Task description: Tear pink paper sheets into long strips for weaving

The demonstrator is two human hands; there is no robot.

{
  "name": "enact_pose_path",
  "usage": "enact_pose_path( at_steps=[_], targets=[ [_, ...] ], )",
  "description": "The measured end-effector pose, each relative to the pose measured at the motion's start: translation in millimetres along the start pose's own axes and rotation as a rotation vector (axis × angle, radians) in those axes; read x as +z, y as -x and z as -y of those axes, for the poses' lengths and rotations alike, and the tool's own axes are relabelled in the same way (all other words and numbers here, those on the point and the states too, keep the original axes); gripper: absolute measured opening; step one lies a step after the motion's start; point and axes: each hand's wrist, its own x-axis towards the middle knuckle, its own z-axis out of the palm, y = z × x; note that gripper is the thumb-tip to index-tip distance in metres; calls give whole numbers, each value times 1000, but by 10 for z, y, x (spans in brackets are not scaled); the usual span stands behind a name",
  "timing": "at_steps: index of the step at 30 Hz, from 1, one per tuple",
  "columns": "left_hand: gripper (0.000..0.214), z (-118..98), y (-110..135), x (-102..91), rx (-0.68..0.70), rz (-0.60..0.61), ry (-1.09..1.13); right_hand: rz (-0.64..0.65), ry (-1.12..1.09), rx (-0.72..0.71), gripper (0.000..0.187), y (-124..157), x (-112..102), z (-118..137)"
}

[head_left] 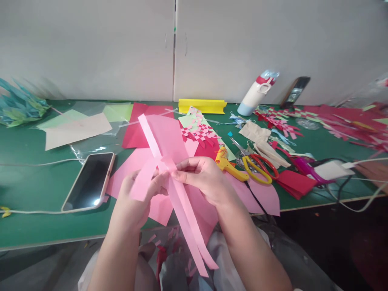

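The left hand [133, 202] and right hand [203, 178] pinch crossed pink strips [185, 210] between them, seemingly barely interlaced, with a woven piece [198, 133] lying beyond the right hand.

Yellow-handled scissors [257, 169] lie on the green table [36, 190], a yellow glue gun [227, 163] just left of them. Far left of the scissors rests a dark-screened phone [89, 182]; behind them leans a white bottle [254, 95].

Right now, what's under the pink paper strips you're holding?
Below the pink strips, held by the left hand and right hand, lie pink sheets on the green table. Whatever those sheets cover is hidden.
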Motion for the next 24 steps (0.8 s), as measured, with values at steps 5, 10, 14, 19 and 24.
enact_pose_path(
  at_steps=[5, 10, 14, 19, 24],
  targets=[
    [14, 2, 15, -14, -39, 61, 20, 21, -91, 34, 22, -12, 0, 3],
    [16, 14, 11, -16, -54, 84, 55, 21, -132, 48, 18, -17, 19, 15],
    [14, 4, -4, -4, -55, 82, 72, 22, -87, 40, 20, -14, 20, 22],
    [11, -18, -7, -16, -82, 85, -3, -15, -74, 39, 22, -29, 9, 3],
    [12, -18, -8, -23, -66, 45, -32, -3, -54, 49, 20, -41, -4, -18]
  ],
)
